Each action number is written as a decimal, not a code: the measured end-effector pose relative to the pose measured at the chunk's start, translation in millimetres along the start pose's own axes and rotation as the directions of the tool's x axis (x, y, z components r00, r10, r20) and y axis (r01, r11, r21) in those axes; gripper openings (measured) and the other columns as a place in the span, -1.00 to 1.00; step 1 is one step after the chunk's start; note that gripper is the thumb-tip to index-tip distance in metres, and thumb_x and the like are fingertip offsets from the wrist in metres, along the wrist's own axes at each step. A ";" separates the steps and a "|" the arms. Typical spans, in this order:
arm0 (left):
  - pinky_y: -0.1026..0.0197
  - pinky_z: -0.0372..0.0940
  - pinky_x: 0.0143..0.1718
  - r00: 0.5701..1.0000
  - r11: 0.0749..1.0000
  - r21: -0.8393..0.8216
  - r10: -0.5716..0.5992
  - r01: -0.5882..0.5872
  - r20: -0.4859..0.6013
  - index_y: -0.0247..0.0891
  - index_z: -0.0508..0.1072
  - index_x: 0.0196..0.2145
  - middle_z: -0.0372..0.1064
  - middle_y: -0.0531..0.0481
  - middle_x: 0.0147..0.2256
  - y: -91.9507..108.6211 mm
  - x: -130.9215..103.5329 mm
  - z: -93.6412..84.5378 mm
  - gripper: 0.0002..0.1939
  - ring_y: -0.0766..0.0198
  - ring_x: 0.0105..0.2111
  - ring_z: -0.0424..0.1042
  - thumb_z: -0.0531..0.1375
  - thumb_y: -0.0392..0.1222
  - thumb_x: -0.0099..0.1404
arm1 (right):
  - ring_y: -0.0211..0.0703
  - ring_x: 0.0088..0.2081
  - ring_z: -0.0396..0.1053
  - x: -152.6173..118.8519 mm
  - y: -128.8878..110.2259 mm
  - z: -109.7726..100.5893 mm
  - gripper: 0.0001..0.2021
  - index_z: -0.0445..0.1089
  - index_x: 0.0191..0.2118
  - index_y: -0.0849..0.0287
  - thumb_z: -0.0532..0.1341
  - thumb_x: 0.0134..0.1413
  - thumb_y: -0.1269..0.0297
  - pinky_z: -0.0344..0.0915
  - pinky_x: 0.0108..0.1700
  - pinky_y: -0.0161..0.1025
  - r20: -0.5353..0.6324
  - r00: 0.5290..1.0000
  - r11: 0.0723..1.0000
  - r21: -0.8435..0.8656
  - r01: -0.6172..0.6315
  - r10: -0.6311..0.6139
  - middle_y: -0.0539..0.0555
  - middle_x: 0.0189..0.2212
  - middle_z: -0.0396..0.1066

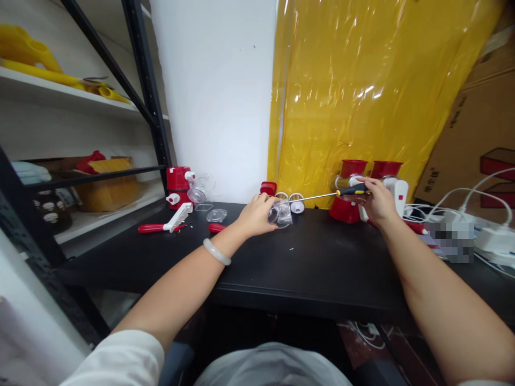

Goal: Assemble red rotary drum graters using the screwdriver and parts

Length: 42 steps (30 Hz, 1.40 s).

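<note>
A clear part (285, 214) is clasped by the curled left hand (259, 214), a screwdriver (351, 190) by the closed right hand (377, 201) (a white piece (297, 207) is seen near the part).

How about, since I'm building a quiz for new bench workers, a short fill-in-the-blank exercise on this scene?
1. The screwdriver, its shaft pointing toward a clear plastic part in the left hand, is held by the person's ____.
2. A pale bangle circles the ____ wrist.
3. The plastic sheet hanging behind the table is ____ in colour.

Missing words: right hand; left; yellow.
</note>
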<state>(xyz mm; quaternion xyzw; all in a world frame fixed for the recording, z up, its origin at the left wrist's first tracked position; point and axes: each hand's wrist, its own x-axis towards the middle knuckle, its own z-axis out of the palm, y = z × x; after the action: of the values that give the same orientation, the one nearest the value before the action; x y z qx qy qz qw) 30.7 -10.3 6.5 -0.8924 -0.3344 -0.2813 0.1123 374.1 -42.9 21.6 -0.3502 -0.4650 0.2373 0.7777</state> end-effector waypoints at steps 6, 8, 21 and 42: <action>0.03 0.24 -0.01 1.000 1.000 0.007 0.010 -0.010 -0.006 -0.13 0.22 0.09 0.20 -0.08 -0.05 -0.4 0.1 0.1 -0.25 0.01 -0.02 0.21 0.36 -0.05 -0.05 | -0.26 -0.78 0.20 -0.9 -2.2 2.0 -0.79 0.30 -0.40 0.17 0.05 0.15 0.17 0.10 -0.78 -0.38 -0.042 0.999 0.995 -0.094 -0.017 0.013 -0.03 -0.74 0.28; 0.02 0.25 -0.01 1.000 1.000 0.008 0.009 -0.009 -0.005 -0.13 0.23 0.09 0.20 -0.08 -0.05 -0.5 0.2 0.1 -0.26 0.01 -0.03 0.22 0.36 -0.05 -0.04 | -0.17 -0.63 0.39 0.3 -1.7 2.5 -0.88 0.30 -0.34 0.15 0.06 0.08 0.29 0.30 -0.66 -0.29 -0.042 0.996 0.997 0.015 -0.073 0.074 0.02 -0.58 0.41; 0.03 0.25 -0.01 1.000 1.000 0.009 0.001 -0.001 -0.003 -0.12 0.22 0.08 0.20 -0.08 -0.05 -0.3 -0.1 0.1 -0.26 0.01 -0.02 0.22 0.37 -0.04 -0.05 | -0.17 -0.69 0.36 5.4 6.6 -6.4 -0.72 0.34 -0.38 0.17 0.08 0.06 0.05 0.27 -0.74 -0.30 -0.002 0.999 0.999 0.001 -0.054 0.054 0.03 -0.66 0.40; 0.02 0.24 0.00 1.000 1.000 0.007 -0.003 0.003 0.001 -0.12 0.23 0.09 0.20 -0.09 -0.04 0.1 -0.4 -0.7 -0.25 0.01 -0.01 0.21 0.37 -0.06 -0.05 | -0.18 -0.70 0.35 5.2 8.2 -7.9 -0.82 0.26 -0.30 0.06 0.18 -0.07 0.18 0.25 -0.72 -0.29 0.029 0.997 0.996 -0.063 -0.069 0.071 -0.06 -0.61 0.40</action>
<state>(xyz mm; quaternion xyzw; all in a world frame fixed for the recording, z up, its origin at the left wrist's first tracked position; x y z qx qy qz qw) 30.2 -10.9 6.9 -0.8917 -0.3369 -0.2797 0.1146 383.2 -36.5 15.7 -0.3866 -0.4716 0.2553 0.7503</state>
